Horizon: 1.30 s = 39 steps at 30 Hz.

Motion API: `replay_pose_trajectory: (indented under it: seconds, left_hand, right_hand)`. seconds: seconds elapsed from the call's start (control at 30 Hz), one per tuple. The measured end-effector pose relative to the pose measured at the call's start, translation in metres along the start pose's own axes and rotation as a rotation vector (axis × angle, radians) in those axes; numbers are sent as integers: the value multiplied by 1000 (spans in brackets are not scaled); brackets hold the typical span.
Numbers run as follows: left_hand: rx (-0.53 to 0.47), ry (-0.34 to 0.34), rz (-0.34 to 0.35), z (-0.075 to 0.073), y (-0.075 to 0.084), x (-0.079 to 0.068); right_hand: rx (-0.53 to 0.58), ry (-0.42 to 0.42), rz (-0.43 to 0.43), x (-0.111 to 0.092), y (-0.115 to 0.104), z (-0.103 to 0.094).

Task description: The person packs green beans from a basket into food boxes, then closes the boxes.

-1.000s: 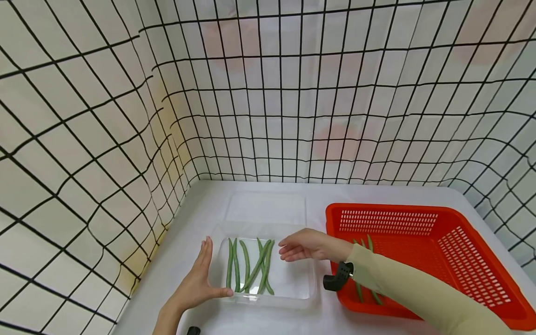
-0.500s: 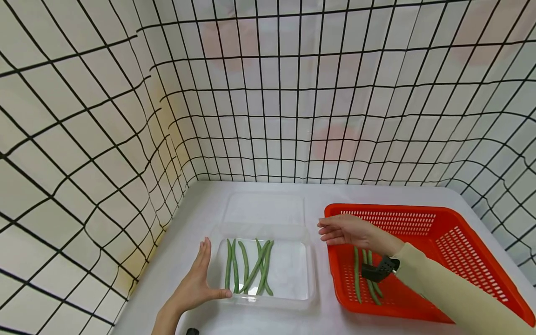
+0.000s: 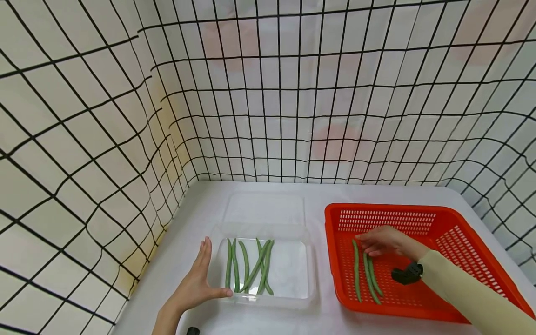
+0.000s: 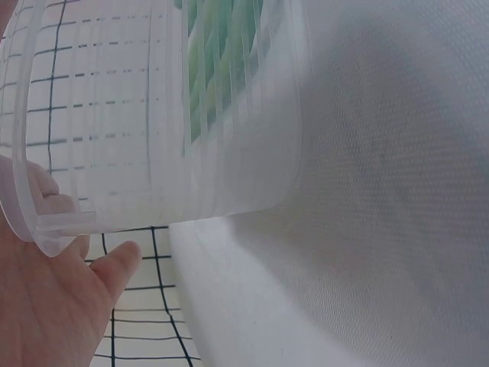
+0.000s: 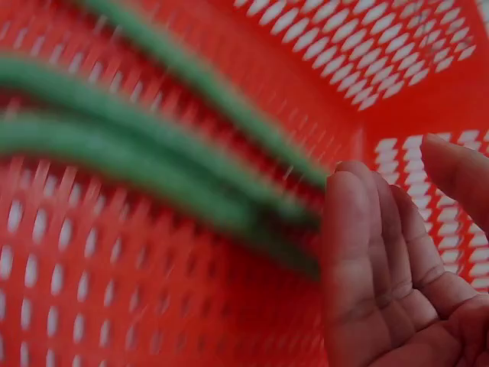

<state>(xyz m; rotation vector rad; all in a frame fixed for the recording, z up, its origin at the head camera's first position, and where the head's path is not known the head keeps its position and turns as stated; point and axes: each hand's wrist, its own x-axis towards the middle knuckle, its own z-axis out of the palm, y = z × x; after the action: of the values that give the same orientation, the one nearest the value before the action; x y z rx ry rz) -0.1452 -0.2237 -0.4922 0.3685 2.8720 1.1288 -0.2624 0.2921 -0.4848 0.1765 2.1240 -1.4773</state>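
A clear plastic container (image 3: 311, 272) stands on the left of the table with several green beans (image 3: 229, 265) lying in it. My left hand (image 3: 196, 284) rests at its near-left corner, fingers straight along the side and thumb at the front rim. In the left wrist view the container's wall (image 4: 114, 164) fills the upper left, in front of part of the hand. Inside the red plastic basket (image 3: 427, 304), my right hand (image 3: 387, 242) is over the far ends of three green beans (image 3: 357, 272). The right wrist view shows its fingers (image 5: 351, 245) extended beside the bean ends, thumb apart, nothing gripped.
Behind the container lies a flat clear lid (image 3: 264, 207). A white cloth covers the table (image 3: 318, 321). Black wire mesh (image 3: 299, 116) encloses the back and both sides, with pale fabric behind it.
My right hand has moved from above the container rightward, over the basket's edge, and down to the beans inside. The left hand stays at the container's corner.
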Motion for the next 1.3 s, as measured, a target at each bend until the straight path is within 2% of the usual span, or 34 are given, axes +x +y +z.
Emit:
replay_pose_trajectory:
  seconds: [0.13,0.3,0.47,0.77,0.83,0.93,1.13,1.3]
  left_hand:
    - [-3,-11,-14,2,-1,-1]
    - [21,3,8,1,-1,1]
    - [16,9,9,0,-1,2]
    - [3,-1,2,0,0,1]
    - [2,0,3,0,0,1]
    - [3,1,5,0,0,1]
    - [9,4,11,0,-1,1]
    - [14,7,17,0,0,2]
  right_hand:
    - [-85,65,56,0,17,-6]
    - [-122,80,47,-2,28,-11]
    - [-145,93,57,-3,31,-12]
    - [-190,54,23,-8,25,-8]
    - [-161,63,24,-9,25,-8]
    - [-56,67,18,-12,25,-11]
    - [179,-15,-44,-18,23,-22]
    - [275,-82,-79,-21,12,-27]
